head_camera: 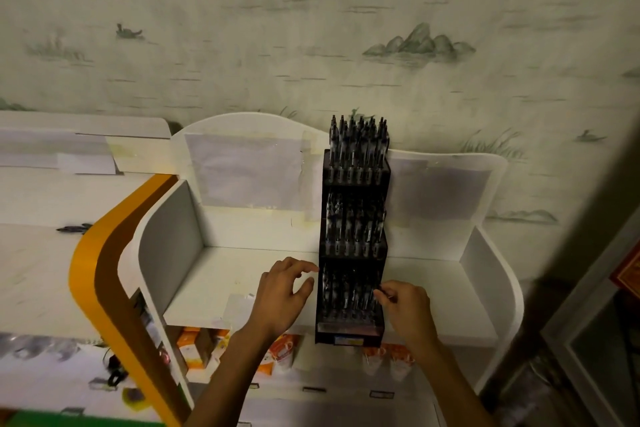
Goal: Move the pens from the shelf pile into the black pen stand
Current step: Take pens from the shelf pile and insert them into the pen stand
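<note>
Stationery shop, tiered black pen stand full of pens, white display shelf, boxed goods below, price labels

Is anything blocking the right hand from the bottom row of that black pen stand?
Nothing visible does. The right hand is already at the right edge of the black pen stand, its fingers pinching something thin at the lowest tier. The left hand hovers beside the stand's left edge.

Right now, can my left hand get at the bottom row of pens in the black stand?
Probably yes. The left hand hovers open just beside the black stand, and the bottom row of pens faces it with nothing between; the right hand works the opposite edge.
</note>
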{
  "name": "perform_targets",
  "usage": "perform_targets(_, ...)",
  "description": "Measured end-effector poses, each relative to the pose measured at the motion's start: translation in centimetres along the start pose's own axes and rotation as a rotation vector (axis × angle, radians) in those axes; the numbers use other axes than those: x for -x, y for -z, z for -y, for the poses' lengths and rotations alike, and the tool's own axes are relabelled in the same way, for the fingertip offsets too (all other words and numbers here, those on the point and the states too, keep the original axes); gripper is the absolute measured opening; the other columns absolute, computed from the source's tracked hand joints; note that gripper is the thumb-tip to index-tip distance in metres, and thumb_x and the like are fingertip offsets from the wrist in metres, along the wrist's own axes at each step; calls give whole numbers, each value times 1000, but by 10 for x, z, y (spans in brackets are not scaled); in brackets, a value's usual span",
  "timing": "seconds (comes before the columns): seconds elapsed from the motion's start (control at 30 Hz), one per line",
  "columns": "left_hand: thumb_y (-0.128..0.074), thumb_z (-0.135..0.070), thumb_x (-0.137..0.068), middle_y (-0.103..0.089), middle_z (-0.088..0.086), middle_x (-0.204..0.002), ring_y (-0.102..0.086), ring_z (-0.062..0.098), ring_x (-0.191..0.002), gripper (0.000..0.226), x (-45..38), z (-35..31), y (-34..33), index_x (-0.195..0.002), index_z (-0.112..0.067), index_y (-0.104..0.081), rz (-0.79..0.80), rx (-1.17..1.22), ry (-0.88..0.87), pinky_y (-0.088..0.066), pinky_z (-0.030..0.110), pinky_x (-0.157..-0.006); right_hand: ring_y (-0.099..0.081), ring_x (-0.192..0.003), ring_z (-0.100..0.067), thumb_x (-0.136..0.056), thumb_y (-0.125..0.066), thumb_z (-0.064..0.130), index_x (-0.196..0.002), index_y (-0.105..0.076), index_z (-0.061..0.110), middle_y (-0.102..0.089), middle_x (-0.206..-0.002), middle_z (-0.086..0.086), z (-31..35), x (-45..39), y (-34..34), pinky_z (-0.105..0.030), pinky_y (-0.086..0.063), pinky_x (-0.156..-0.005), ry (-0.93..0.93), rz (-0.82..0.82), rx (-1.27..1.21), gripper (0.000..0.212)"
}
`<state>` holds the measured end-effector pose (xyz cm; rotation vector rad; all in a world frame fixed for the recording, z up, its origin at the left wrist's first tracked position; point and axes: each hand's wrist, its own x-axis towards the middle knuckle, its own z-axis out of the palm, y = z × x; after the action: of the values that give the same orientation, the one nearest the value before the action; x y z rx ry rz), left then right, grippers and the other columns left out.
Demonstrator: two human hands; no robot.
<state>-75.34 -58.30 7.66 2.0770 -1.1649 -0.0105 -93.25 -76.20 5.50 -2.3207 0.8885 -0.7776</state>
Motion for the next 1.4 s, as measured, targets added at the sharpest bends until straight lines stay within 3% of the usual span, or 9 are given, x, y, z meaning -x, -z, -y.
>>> perform_targets(0.07,-58,-29,-96,-61,-17,-111,-54,2,-98,22,2,0,0,-113,-42,-64,-1,7,6,-48,39,-92,-52,-52,7,-86,-73,16,-57,-56,28,-47,-50,17,-1,1,-1,-3,-37,-52,-14,5,0,36)
perform_targets(0.2,-59,-28,-96,-61,-18,-109,-54,3,-97,22,6,0,5,-111,-42,-64,-6,19,39,-47,40,-92,-55,-64,9,-82,-77,19,-83,-73,18,-65,-72,15,2,0,5,1,-38,-58,-56,-19,-18,4)
perform_targets(0.4,-52,-45,-92,-62,-19,-111,-56,2,-97,24,13,4,24,-113,-43,-63,-47,-52,59,-52,38,-84,-59,-70,6,-85,-74,22,-95,-73,21,-66,-80,15,35,-3,13,-1,-41,-64,54,-21,-70,10)
perform_targets(0.7,-35,-62,-92,-59,-11,-129,-55,13,-118,45,39,30,103,-127,-43,-55,-142,-253,93,-44,45,-100,-62,-90,-2,-90,-67,31,-117,-70,25,-66,-111,12,130,-5,-37,-19,-55,-81,238,113,-144,27)
perform_targets(0.83,-30,-64,-91,-57,-8,-133,-52,15,-123,52,65,63,154,-131,-41,-54,-184,-290,140,-45,48,-100,-61,-94,-2,-91,-64,34,-118,-68,28,-64,-115,14,183,3,-75,-22,-54,-85,296,150,-139,28)
perform_targets(1.13,-35,-60,-93,-57,-11,-130,-52,15,-119,46,128,180,281,-129,-41,-56,-234,-260,173,-42,40,-91,-59,-96,-1,-93,-61,34,-120,-65,29,-63,-113,14,325,37,-171,-10,-45,-78,356,219,-188,27)
perform_targets(1.3,-40,-56,-91,-56,-12,-130,-51,14,-120,44,151,251,346,-130,-42,-55,-228,-262,198,-41,40,-93,-61,-95,-4,-93,-63,28,-115,-67,28,-64,-109,12,404,54,-225,-29,-55,-83,392,179,-252,23)
perform_targets(1.4,-44,-52,-92,-56,-12,-130,-50,14,-121,41,158,288,375,-130,-42,-55,-211,-264,205,-39,39,-93,-63,-93,-3,-92,-64,27,-114,-68,27,-65,-109,11,442,65,-258,-30,-55,-81,388,159,-287,22)
